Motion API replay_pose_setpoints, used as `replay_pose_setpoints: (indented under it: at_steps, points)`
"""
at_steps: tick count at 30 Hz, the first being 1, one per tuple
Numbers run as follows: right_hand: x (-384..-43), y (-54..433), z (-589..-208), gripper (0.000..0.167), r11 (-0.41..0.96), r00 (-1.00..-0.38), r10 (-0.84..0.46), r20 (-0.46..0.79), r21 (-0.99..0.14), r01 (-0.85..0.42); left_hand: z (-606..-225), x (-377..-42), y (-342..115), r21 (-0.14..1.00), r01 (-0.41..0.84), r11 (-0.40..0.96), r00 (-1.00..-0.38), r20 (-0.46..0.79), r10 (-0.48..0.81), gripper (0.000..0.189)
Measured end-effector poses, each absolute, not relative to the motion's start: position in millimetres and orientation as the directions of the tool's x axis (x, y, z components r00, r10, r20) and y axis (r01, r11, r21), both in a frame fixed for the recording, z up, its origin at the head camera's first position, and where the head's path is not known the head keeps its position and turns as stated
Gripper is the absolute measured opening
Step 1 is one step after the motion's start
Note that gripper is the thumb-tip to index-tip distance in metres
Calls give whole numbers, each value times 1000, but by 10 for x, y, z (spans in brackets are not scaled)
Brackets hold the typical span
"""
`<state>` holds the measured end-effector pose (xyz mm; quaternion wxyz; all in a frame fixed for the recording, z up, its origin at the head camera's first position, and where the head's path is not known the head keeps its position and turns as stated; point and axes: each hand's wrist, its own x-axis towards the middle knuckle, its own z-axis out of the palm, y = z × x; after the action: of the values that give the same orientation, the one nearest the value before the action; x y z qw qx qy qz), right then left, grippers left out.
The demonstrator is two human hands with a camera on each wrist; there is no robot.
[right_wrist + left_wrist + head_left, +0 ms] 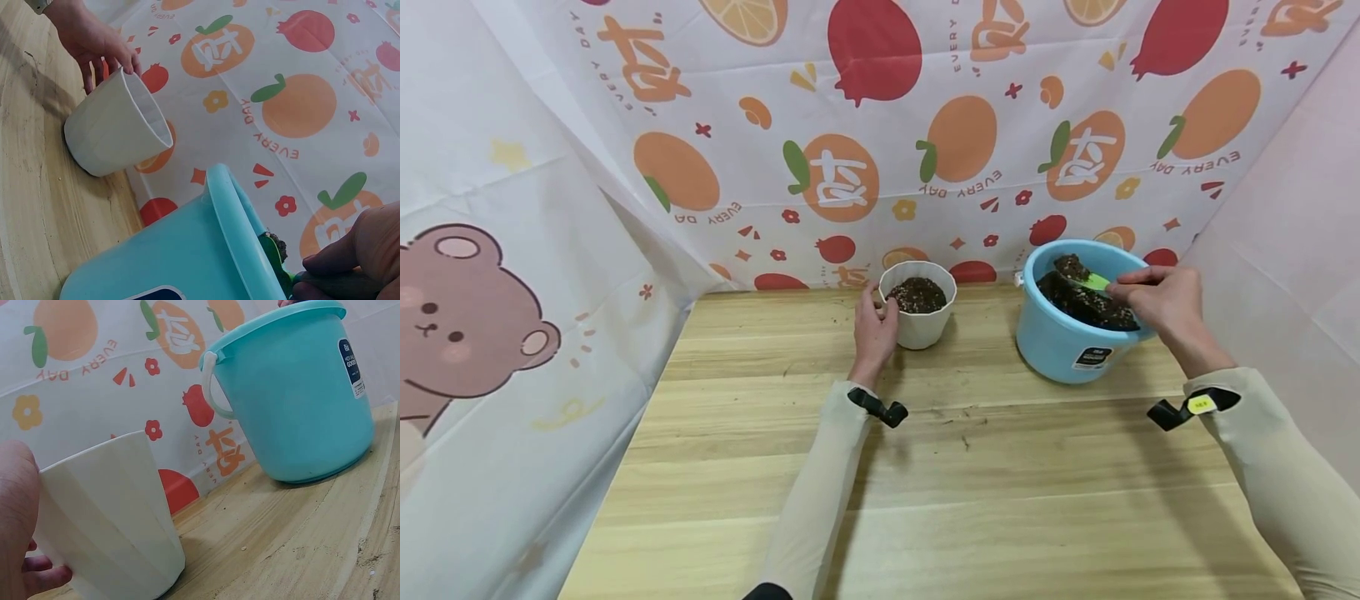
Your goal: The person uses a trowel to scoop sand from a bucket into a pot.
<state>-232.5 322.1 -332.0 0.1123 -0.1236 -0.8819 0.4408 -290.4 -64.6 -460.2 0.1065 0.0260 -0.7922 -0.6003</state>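
Observation:
A white faceted flower pot (923,329) stands on the table, with dark soil (917,295) inside. My left hand (876,329) holds it from the left, thumb and fingers spread around its side near the rim. To the right is a light blue bucket (1052,354) filled with dark soil. Over its mouth my right hand (1163,304) grips the handle of a small green trowel (1096,283), whose blade carries a heap of soil. In the right wrist view the trowel (275,256) shows just past the bucket's rim, its handle partly covered by the fingers.
The wooden table (880,517) has crumbs of soil (966,442) scattered in front of the pot and bucket. A fruit-print cloth (880,167) hangs close behind both. White cloth walls (512,292) close off the left and right sides. The bucket's white handle (212,387) hangs down.

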Motion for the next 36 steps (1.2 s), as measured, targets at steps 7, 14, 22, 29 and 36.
replay_pose_setpoints:
  at_steps: [7,14,22,29,36]
  points:
    - [-2345,3214,-3258,8,528,-948,310,78,-843,103,-4560,-2935,-647,953,97,288,-972,153,-179,56]
    - [-2335,3205,-3213,13,512,-948,310,66,-852,108,-4569,-2928,-653,952,97,289,-973,151,-172,55]
    - [-2296,3183,-3191,35,535,-948,304,92,-840,90,-4589,-2908,-653,946,100,310,-971,160,-175,53]
    - [-2281,3191,-3163,30,514,-949,304,86,-853,87,-4588,-2894,-655,948,103,301,-970,163,-180,53]
    - [-2257,3202,-3147,12,489,-943,320,88,-868,85,-4596,-2892,-657,950,97,298,-973,154,-173,52]
